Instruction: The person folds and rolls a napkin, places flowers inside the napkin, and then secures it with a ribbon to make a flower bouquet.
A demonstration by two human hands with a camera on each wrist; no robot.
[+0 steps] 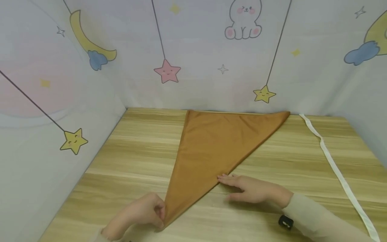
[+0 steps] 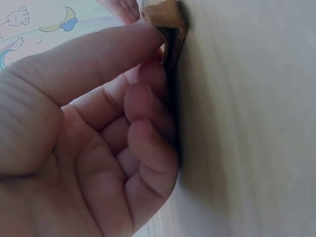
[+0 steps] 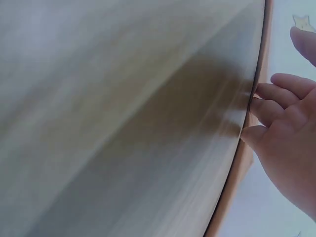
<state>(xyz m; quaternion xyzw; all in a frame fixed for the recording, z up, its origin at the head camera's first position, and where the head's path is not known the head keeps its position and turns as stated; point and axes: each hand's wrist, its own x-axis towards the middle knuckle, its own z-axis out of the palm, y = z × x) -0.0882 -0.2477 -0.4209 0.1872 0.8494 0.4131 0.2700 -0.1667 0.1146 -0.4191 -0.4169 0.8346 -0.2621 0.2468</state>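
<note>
A brown cloth (image 1: 208, 148), folded into a triangle, lies on the wooden table with its long slanting edge toward the right hand. My left hand (image 1: 148, 210) pinches its near corner; in the left wrist view the cloth's folded tip (image 2: 165, 16) shows at the thumb and index finger, the other fingers curled beneath. My right hand (image 1: 249, 188) rests its fingertips on the middle of the slanting edge, fingers fairly straight and thumb apart. The right wrist view shows those fingers (image 3: 269, 111) touching the thin edge of the cloth.
A white strap (image 1: 338, 171) runs down the right side of the wood-grain table (image 1: 121, 158). Pale walls (image 1: 205, 90) with cartoon stars and moons enclose the back and sides. A small black device (image 1: 285, 222) is at the right wrist.
</note>
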